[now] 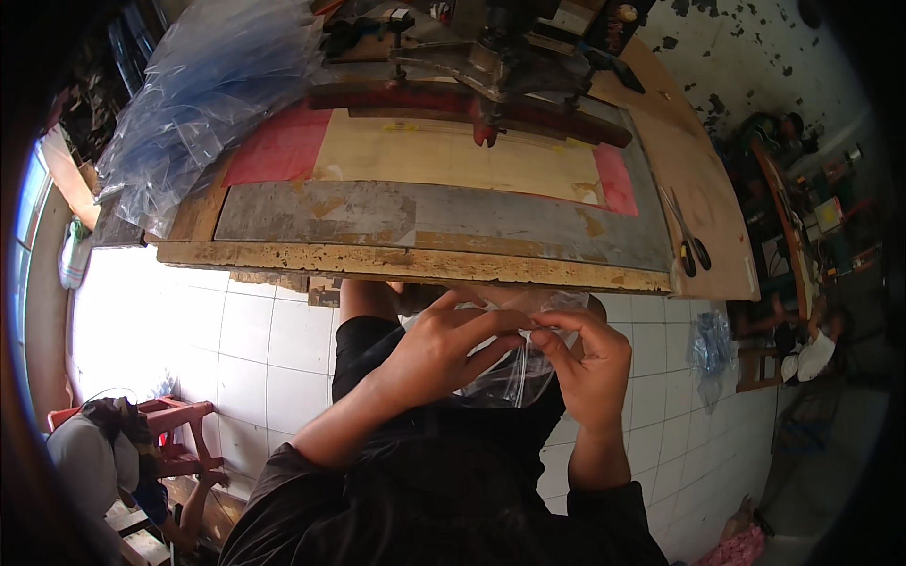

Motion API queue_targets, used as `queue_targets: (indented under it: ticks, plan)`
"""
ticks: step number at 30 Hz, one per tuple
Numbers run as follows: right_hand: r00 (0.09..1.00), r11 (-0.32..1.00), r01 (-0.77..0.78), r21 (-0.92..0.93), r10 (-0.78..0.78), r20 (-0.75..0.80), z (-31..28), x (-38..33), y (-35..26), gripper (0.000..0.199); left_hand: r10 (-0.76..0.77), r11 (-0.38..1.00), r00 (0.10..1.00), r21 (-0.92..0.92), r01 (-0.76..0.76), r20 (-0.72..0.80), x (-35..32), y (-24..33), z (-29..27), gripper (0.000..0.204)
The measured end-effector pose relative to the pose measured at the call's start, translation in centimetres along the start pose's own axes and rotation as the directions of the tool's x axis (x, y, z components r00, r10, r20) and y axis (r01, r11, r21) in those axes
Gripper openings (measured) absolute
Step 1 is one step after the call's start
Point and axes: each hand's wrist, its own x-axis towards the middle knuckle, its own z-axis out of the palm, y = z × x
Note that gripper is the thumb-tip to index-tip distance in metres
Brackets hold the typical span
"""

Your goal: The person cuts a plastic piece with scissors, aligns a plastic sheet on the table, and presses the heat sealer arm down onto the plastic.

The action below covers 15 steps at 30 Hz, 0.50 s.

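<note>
A clear plastic bag [510,382] hangs over my lap, below the table's front edge. My left hand [439,344] pinches its upper edge between thumb and fingers. Right beside it, my right hand [593,363] grips the same edge with thumb and forefinger, and the fingertips of both hands nearly meet. The exact fold or opening between the fingertips is too small to make out. Part of the bag is hidden behind my left hand.
On the worktable [415,257] a red press bar [406,96] spans a yellow sheet [444,156] with pink ends. Plastic bags [208,94] pile up at left; black-handled scissors [694,253] lie at right. A red stool [179,424] and a person [94,462] are lower left.
</note>
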Motion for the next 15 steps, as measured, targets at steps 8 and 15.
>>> queue_targets:
  ticks: [8,15]
  plan:
    - [0.999,0.995,-0.033,0.095,0.034,-0.013,-0.1,0.2,0.6,0.014,0.087,0.995,0.995,0.044,-0.085,-0.049,-0.4,-0.2,0.8,0.036]
    - [0.996,0.993,0.012,0.116,-0.002,-0.085,-1.8,0.6,0.9,0.011,-0.311,0.948,0.949,0.061,0.314,-0.046,-1.4,-0.3,-1.1,0.04]
